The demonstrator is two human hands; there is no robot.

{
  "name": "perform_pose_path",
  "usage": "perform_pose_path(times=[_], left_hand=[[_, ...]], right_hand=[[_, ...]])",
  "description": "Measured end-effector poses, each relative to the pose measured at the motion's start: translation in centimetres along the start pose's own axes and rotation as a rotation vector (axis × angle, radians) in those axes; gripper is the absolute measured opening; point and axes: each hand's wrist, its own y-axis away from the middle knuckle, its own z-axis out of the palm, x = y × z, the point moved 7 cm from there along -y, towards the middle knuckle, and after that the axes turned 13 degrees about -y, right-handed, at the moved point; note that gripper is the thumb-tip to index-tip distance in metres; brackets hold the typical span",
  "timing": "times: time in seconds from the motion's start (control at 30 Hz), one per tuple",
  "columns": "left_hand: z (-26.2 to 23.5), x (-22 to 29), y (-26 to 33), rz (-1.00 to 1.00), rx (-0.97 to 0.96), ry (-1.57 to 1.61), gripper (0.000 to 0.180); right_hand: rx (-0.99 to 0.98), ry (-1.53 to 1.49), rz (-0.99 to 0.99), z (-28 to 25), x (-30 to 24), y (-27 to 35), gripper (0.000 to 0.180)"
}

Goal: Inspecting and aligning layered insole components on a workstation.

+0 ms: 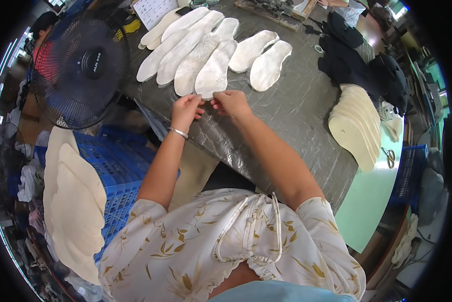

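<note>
Several white, foot-shaped insoles lie in two overlapping rows on the dark, plastic-covered table. At the near end of the front row is one insole, its rounded edge toward me. My left hand pinches that edge on its left side, thumb and fingertips together. On the same edge, just to the right, my right hand also has its thumb and fingers closed. Two more insoles, a left one and a right one, lie a little apart, to the right of the row.
A black fan stands at left, above a blue crate with cream foot-shaped sheets beside it. At right are stacked cream pieces, black cloth and scissors on a green board. Another person is behind the fan.
</note>
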Motion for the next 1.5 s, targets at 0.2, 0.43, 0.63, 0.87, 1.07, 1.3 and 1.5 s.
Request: perform_pose_path(times=[0.2,0.43,0.63,0.87,1.07,1.3,1.5], left_hand=[[-2.1,5.0,0.6,0.795,0.446,-1.219,0.014],[-2.4,4.1,-0.4,0.796,0.424,-1.247,0.01],[-2.9,4.8,0.3,0.778,0.533,-1.131,0.012],[2.3,7.5,-0.3,1.014,0.408,-1.073,0.018],[5.2,8.3,-5.1,1.004,0.3,-1.2,0.022],[6.7,9.9,-7.5,1.037,0.351,-1.204,0.03],[7.2,9.3,-9.6,0.959,0.338,-1.227,0.03]], right_hand=[[0.027,-0.005,-0.044,0.3,-1.3,0.0,0.019],[-0.15,-0.24,-0.442,-1.0,-16.7,-0.2,0.017],[-0.246,0.126,-0.192,-7.1,-13.2,5.6,0.021],[-0.097,0.168,0.046,-10.5,-4.1,5.6,0.018],[-0.312,-0.434,-0.266,-6.5,-13.0,2.4,0.017],[-0.324,-0.234,-0.352,-0.6,-19.9,0.3,0.018],[-0.307,-0.24,-0.362,2.3,-20.7,1.1,0.014]])
